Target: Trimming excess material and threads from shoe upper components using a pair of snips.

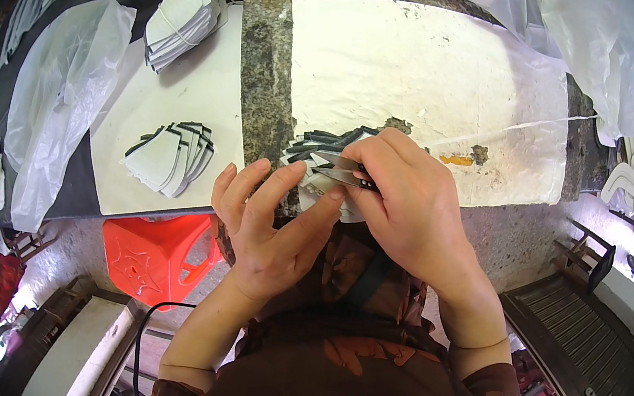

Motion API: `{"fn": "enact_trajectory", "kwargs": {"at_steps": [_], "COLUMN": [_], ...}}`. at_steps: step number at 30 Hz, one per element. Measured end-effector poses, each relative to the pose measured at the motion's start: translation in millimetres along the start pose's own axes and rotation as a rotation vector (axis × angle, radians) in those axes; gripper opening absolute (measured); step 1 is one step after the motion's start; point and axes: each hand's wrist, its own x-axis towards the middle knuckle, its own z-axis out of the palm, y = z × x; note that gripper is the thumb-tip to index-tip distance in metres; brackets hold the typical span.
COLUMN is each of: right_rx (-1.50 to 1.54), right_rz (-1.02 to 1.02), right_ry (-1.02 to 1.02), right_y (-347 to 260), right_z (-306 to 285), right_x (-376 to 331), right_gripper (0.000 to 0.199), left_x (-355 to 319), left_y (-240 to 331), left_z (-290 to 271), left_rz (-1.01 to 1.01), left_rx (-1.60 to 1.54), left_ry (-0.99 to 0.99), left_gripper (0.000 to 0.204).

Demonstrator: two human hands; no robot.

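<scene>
My right hand (406, 198) is closed around small dark-handled scissors (341, 171), their metal blades pointing left. Beneath and beside the blades, at the table's near edge, lies a fanned stack of white pieces with dark edges (316, 148). My left hand (268, 228) is at the near side of this stack, thumb and forefinger on a white piece (317, 183) below the blades; its other fingers stretch out. Further left, a second fan of similar pieces (169, 157) rests on pale paper. The scissor handles are mostly hidden by my right hand.
A tied bundle of pieces (184, 17) stands at the far left, beside a clear plastic bag (64, 98). White paper (431, 76) covers a worn board (262, 69). Another plastic bag (605, 52) lies far right. A red plastic stool (151, 256) stands below the table's left edge.
</scene>
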Motion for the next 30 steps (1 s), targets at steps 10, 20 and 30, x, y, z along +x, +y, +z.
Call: {"fn": "enact_trajectory", "kwargs": {"at_steps": [10, 20, 30], "right_rx": [0.004, -0.007, 0.004], "right_rz": [-0.004, -0.007, -0.007], "right_ry": [0.010, 0.006, 0.011], "right_y": [-0.7, 1.0, 2.4], "right_z": [0.9, 1.0, 1.8], "right_x": [0.0, -0.5, 0.4], "right_gripper": [0.018, 0.018, 0.017], "left_x": [-1.3, -1.1, -1.2], "left_y": [-1.3, -1.1, 0.4], "left_z": [0.7, 0.6, 2.3], "left_rz": [0.010, 0.029, -0.029], "left_rx": [0.008, 0.034, -0.009], "left_ry": [-0.011, -0.044, -0.005], "left_gripper": [0.028, 0.030, 0.032]}}
